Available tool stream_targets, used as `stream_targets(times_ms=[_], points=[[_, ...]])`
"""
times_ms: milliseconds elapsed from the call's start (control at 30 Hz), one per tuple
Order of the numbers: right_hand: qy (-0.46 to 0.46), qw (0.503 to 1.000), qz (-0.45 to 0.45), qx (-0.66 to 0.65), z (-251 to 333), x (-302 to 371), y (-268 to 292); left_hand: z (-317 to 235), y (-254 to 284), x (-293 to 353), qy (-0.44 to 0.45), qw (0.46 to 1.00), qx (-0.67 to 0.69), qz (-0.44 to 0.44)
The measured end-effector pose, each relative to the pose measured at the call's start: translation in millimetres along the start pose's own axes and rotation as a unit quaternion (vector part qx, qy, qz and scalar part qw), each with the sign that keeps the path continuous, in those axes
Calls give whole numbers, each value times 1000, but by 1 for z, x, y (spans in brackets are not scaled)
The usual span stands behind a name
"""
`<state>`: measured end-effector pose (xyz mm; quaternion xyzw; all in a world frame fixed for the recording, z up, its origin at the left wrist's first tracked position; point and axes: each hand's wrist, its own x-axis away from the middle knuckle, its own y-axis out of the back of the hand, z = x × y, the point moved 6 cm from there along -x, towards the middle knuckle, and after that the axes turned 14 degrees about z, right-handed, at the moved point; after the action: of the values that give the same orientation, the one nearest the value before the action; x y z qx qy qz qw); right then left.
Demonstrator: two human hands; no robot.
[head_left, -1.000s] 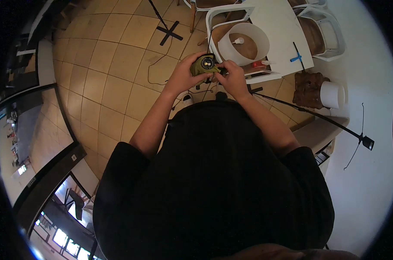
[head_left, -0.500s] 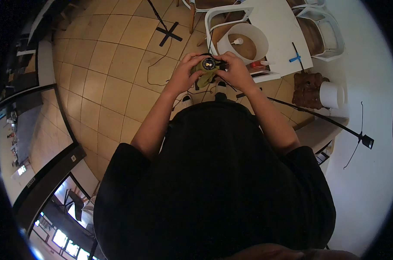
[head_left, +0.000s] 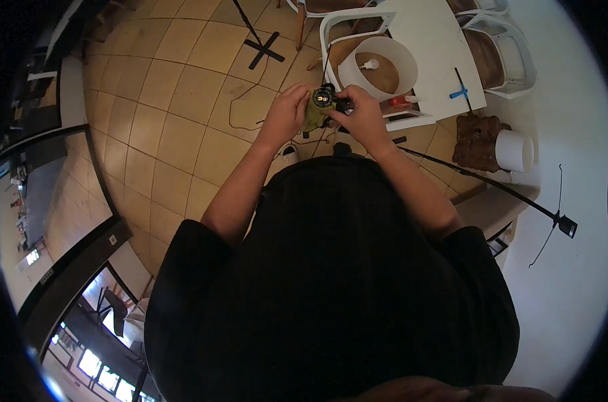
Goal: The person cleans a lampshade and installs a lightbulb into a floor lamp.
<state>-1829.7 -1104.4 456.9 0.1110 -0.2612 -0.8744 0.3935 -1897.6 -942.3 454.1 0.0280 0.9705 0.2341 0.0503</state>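
Between my two hands is an olive-green object with a round black face (head_left: 323,98), which has small pale yellow marks at its middle. Its exact kind I cannot make out. My left hand (head_left: 287,115) is closed on its green left side. On the other side my right hand (head_left: 363,115) grips the black part with thumb and fingers. Soft-looking green material hangs below the round face, and dark pieces stick out at its top and right. The fingertips are partly hidden.
Ahead right, a white bin (head_left: 411,67) with a light bulb (head_left: 370,64) stands by a white table (head_left: 432,40). White-framed chairs (head_left: 511,57) flank it. A black stand pole (head_left: 495,179) slants at the right. A cable (head_left: 232,110) and a cross-shaped stand base (head_left: 264,50) lie on the tiles.
My left hand has drawn its fingers down from the top of the object to its left side. My right hand's fingers have shifted slightly lower. The view has moved a little.
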Motion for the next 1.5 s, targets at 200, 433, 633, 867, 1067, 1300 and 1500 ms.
stream_targets(times_ms=[200,433,633,867,1067,1300,1500], points=[[3,1000,7,-27,-4,8,-7,8,6,-20,69,995,-72,33],[79,996,9,36,10,12,1,13,6,-29,88,994,-51,40],[36,984,-39,-168,-8,1,5,0,-1,-1,78,996,-18,-48],[17,998,19,-64,2,8,-6,12,3,-13,31,994,-85,-66],[-2,984,12,-178,-10,6,-6,-4,6,-2,108,951,-244,-156],[-49,966,37,-253,-29,-2,-14,0,-11,30,162,973,17,-160],[-32,939,69,-334,-45,-3,-15,-21,-13,39,131,968,-132,-171]])
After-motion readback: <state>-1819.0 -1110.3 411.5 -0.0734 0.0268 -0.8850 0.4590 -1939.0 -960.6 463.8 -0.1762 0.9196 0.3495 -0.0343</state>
